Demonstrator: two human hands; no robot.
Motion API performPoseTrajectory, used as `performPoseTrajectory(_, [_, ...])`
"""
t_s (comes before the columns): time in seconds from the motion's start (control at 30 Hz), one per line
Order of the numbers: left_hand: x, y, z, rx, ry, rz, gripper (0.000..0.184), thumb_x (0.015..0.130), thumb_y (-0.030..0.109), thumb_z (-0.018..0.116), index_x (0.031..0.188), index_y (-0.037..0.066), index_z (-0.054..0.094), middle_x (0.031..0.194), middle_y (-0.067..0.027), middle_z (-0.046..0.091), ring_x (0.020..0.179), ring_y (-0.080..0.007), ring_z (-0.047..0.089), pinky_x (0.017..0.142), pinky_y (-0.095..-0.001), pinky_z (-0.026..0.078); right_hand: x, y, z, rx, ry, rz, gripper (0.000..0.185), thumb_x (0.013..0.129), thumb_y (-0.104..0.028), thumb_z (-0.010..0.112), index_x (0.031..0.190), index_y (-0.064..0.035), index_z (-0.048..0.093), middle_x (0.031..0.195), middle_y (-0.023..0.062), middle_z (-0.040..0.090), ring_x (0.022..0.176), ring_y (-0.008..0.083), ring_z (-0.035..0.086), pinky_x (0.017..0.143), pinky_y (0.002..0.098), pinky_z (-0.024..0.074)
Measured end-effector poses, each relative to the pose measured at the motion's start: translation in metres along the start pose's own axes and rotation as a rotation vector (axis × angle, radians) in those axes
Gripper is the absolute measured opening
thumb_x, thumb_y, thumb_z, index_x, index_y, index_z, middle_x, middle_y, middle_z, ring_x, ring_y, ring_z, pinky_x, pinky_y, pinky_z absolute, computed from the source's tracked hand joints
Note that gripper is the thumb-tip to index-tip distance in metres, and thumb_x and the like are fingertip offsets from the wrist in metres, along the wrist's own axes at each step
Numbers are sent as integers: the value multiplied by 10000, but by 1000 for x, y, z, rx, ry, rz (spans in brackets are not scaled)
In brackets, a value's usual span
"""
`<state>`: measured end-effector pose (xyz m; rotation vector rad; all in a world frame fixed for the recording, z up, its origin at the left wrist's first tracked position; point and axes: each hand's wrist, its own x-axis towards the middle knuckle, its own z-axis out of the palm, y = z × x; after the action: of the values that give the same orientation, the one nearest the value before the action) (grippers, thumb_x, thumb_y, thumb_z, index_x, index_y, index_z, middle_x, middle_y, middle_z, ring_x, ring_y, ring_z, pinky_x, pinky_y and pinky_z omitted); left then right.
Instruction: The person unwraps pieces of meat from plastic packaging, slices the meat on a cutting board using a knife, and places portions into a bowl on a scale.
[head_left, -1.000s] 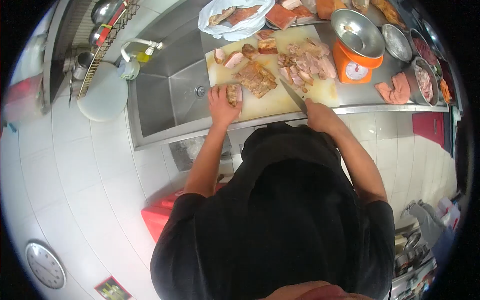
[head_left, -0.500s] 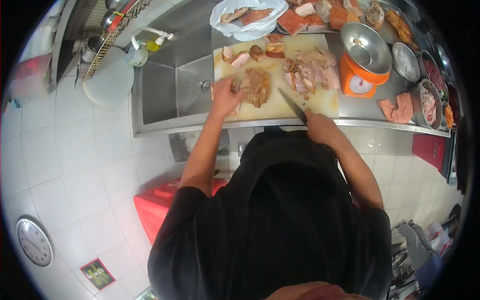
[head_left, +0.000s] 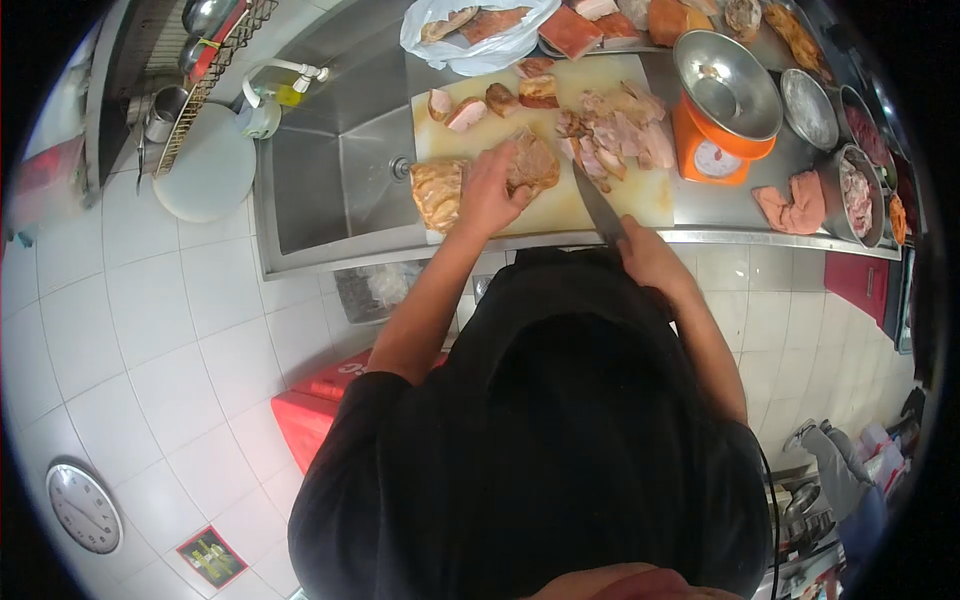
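My right hand [head_left: 650, 258] is closed around the handle of a kitchen knife [head_left: 598, 207], its blade angled up and left over the board's front part. My left hand [head_left: 490, 192] grips the left side of a browned slab of cooked meat [head_left: 536, 165], covering part of it. Just left of that hand lies a second browned block of meat [head_left: 436, 195]. Both rest on a white cutting board [head_left: 560, 215]. Right of the slab is a pile of cut meat pieces [head_left: 620, 130], close to the knife tip. Smaller meat chunks [head_left: 466, 114] sit along the back.
A steel sink [head_left: 310, 200] is at left. An orange scale [head_left: 712, 150] with a metal bowl stands right of the board. Beyond the board are a plastic bag [head_left: 480, 62] of meat and larger meat slabs [head_left: 572, 32]. A pink cloth [head_left: 795, 203] lies by a meat-filled pot [head_left: 848, 205].
My left hand has moved right, from the left-hand block to the browned slab, uncovering the block. The slab sits slightly further right and back. My right hand still holds the knife.
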<state>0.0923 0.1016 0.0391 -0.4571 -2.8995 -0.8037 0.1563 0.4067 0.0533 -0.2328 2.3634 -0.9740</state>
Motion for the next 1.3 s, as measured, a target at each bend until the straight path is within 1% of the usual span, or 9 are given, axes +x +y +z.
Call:
performPoseTrajectory(0.17, [2,19,-11,34,-94,-41,715,732,72,761,1400,60,508,1294,-215,578,1214,-428,539,1023,-500,444,-8,3,-8,84,-44,22,232,956,-89,545,1144,41,500,1009,345,652,1056,527,598,919,581,456])
performPoseTrajectory(0.27, [-8,26,0,46,34,173,697,740,34,731,1402,62,515,1316,-212,566,1242,-428,519,1061,-505,425,1,40,14,43,43,-181,251,955,-87,540,1167,41,497,971,332,659,903,487,660,799,552,507])
performPoseTrajectory(0.47, [-26,49,21,-39,-6,368,659,769,-4,700,1402,60,529,1379,-209,516,1298,-445,477,1117,-520,393,-4,24,-11,306,-216,89,255,954,-65,520,1187,34,490,796,227,633,506,285,604,483,439,473])
performPoseTrajectory(0.67, [-42,47,35,-78,95,339,604,775,-14,706,1357,45,555,1399,-280,459,1285,-500,475,1093,-538,427,-5,20,-22,432,-309,186,272,951,-53,513,1211,22,490,726,143,600,496,224,570,459,388,449])
performPoseTrajectory(0.77, [-45,50,39,-41,-37,352,579,787,-3,715,1342,40,553,1395,-286,460,1276,-509,487,1089,-540,440,-1,28,-21,433,-337,171,321,955,-46,500,1270,14,486,704,117,586,498,208,563,460,371,455])
performPoseTrajectory(0.87, [-57,41,52,-109,4,407,622,756,27,764,1340,42,548,1398,-281,466,1276,-496,501,1085,-531,448,-8,42,-15,493,-216,200,391,957,-43,493,1344,1,466,700,98,584,516,190,568,462,353,458])
performPoseTrajectory(0.97, [-61,51,47,-142,52,269,710,689,45,813,1348,54,547,1406,-256,481,1294,-469,503,1090,-522,445,-8,40,-29,453,-374,172,450,947,-43,507,1392,-11,444,715,90,586,540,180,577,467,340,464])
performPoseTrajectory(1.07, [-60,45,39,-87,-17,262,755,645,47,831,1347,65,553,1412,-222,500,1307,-449,504,1094,-514,444,-2,33,-24,454,-330,139,453,946,-54,506,1395,-15,450,716,93,583,534,180,573,464,344,463])
performPoseTrajectory(1.3, [-61,15,32,-1,45,115,648,748,91,759,1359,45,547,1416,-212,508,1326,-441,482,1116,-516,413,42,15,-7,357,-384,82,270,1000,-111,483,1259,-42,513,672,58,538,494,156,521,454,327,430])
